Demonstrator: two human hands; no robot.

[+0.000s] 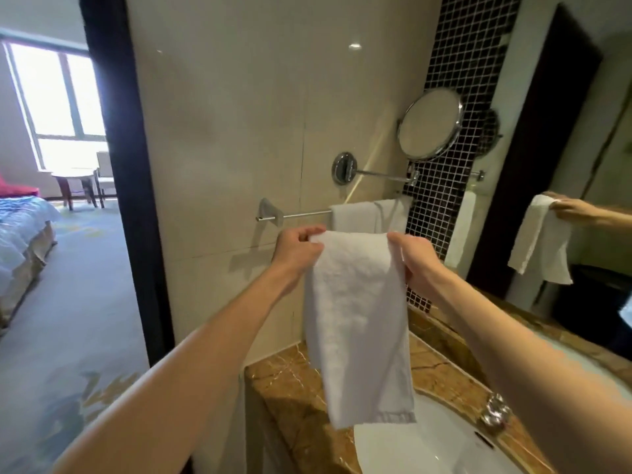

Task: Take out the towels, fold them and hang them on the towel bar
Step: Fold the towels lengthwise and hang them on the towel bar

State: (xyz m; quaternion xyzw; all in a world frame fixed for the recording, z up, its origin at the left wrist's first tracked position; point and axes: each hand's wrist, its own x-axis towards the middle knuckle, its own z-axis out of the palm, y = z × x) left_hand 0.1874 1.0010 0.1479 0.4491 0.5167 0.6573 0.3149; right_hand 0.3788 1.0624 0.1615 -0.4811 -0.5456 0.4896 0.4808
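A white folded towel hangs long and narrow in front of me, held by its top edge. My left hand grips the top left corner and my right hand grips the top right corner. Just behind and slightly above the hands runs a chrome towel bar on the beige wall. Another white towel is draped over the bar's right part. The bar's left stretch is bare. The held towel's lower end dangles above the sink's edge.
A round magnifying mirror on a swing arm sticks out above the bar. A marble counter with a white sink and a tap lies below. A wall mirror is on the right, an open doorway to a bedroom on the left.
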